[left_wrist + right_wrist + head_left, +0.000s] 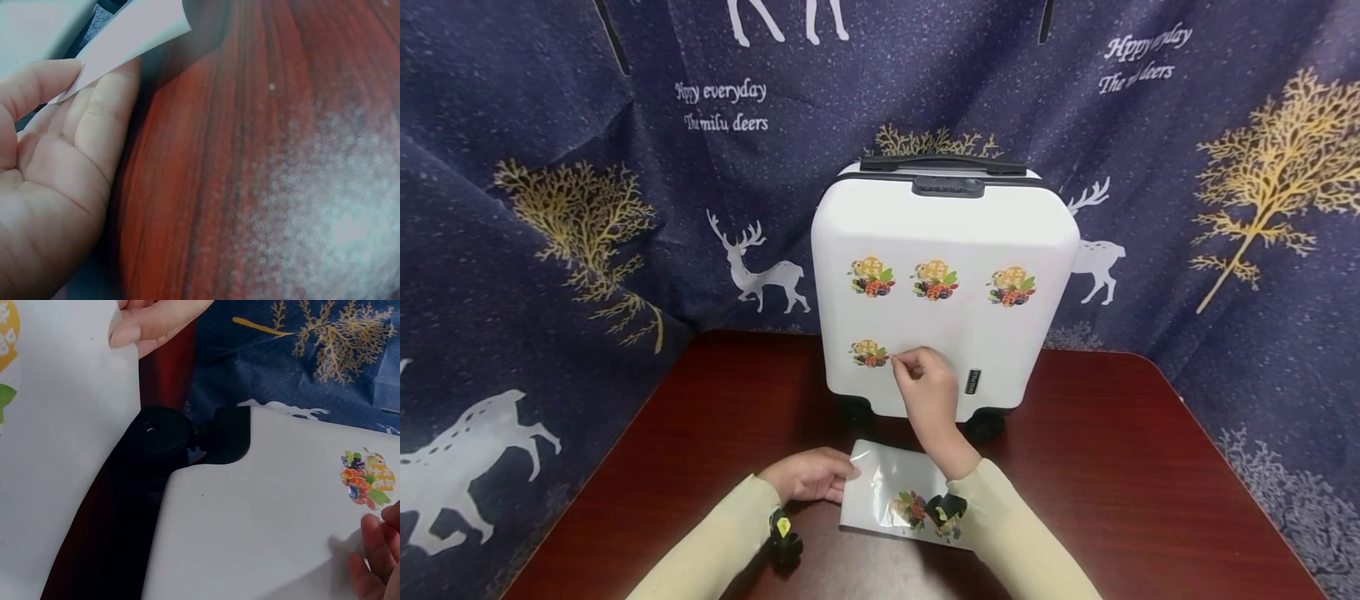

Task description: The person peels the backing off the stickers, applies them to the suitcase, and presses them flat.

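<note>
A white suitcase point(925, 225) stands upright, with three fruit-and-vegetable stickers in a row on its front. Below the left one is another such sticker point(870, 354), lying against the shell. My right hand point(928, 387) pinches at this sticker's right edge, thumb and index fingertip together; the right wrist view shows fingertips point(370, 528) right beside the sticker point(367, 478). With thumb and fingers my left hand point(812, 475) grips the left edge of a glossy white sticker sheet point(876, 479). Printed fruit pictures show near its lower right, partly covered by the right wrist.
Both the suitcase and the sheet are on a reddish-brown wooden table point(1120, 467). Black wheels point(987, 425) and a small black label point(973, 382) mark the suitcase's lower part. Behind hangs a dark blue cloth point(880, 75) with deer and trees.
</note>
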Action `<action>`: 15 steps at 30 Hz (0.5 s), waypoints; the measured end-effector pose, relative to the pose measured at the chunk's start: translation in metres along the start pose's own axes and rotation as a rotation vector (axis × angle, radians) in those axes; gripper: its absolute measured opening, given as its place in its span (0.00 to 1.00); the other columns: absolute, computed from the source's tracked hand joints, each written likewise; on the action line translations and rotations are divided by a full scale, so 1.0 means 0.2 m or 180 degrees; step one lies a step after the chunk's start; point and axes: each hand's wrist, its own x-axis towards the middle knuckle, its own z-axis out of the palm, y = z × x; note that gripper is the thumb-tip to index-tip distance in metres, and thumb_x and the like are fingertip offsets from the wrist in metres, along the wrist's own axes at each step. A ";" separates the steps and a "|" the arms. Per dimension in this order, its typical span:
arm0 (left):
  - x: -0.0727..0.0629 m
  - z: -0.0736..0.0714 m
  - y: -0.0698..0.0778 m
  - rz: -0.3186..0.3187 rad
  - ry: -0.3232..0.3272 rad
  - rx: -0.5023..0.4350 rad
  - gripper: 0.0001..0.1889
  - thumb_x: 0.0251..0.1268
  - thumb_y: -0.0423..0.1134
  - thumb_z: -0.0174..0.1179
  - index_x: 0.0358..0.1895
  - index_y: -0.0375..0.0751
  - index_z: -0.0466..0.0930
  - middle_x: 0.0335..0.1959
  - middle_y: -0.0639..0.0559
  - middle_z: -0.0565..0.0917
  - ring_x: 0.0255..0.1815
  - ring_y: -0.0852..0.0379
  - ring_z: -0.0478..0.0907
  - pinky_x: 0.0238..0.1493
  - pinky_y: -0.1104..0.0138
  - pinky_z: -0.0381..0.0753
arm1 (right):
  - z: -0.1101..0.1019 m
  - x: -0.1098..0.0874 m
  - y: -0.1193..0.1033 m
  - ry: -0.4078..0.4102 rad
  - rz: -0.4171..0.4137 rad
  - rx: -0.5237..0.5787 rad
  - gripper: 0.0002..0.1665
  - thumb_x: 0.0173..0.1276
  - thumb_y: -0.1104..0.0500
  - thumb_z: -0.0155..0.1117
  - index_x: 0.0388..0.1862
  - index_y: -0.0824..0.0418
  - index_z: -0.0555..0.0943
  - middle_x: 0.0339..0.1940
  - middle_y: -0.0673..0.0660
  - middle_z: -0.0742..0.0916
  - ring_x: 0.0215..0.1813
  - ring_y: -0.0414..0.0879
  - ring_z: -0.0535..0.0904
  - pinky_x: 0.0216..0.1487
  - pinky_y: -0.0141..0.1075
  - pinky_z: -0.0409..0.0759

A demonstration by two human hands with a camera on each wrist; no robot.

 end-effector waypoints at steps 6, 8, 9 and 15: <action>0.00 0.01 0.01 0.0012 -0.0008 -0.0032 0.19 0.74 0.30 0.50 0.62 0.20 0.71 0.42 0.49 0.89 0.45 0.57 0.87 0.58 0.55 0.87 | -0.07 -0.01 0.00 -0.0109 0.0063 0.0271 0.03 0.65 0.65 0.72 0.32 0.64 0.86 0.29 0.59 0.89 0.29 0.49 0.83 0.31 0.31 0.80; 0.00 0.01 0.00 0.0009 -0.0018 -0.0045 0.18 0.74 0.30 0.50 0.61 0.21 0.72 0.41 0.50 0.89 0.44 0.58 0.87 0.57 0.56 0.87 | -0.09 -0.01 -0.01 -0.0162 0.0089 0.0307 0.03 0.65 0.65 0.72 0.33 0.64 0.85 0.29 0.59 0.89 0.29 0.49 0.82 0.30 0.29 0.78; 0.00 0.01 0.00 0.0014 -0.0025 -0.0047 0.18 0.74 0.30 0.51 0.61 0.21 0.72 0.40 0.51 0.89 0.44 0.58 0.87 0.57 0.56 0.87 | -0.10 -0.01 -0.01 -0.0188 0.0113 0.0326 0.03 0.65 0.65 0.72 0.33 0.64 0.85 0.30 0.59 0.89 0.29 0.49 0.82 0.30 0.29 0.78; -0.01 0.00 0.00 0.0014 -0.0042 -0.0049 0.16 0.74 0.30 0.51 0.59 0.23 0.74 0.39 0.52 0.89 0.43 0.59 0.87 0.56 0.57 0.88 | -0.18 -0.02 -0.02 -0.0397 0.0377 0.0517 0.05 0.65 0.64 0.73 0.37 0.64 0.86 0.32 0.60 0.90 0.30 0.44 0.83 0.34 0.28 0.80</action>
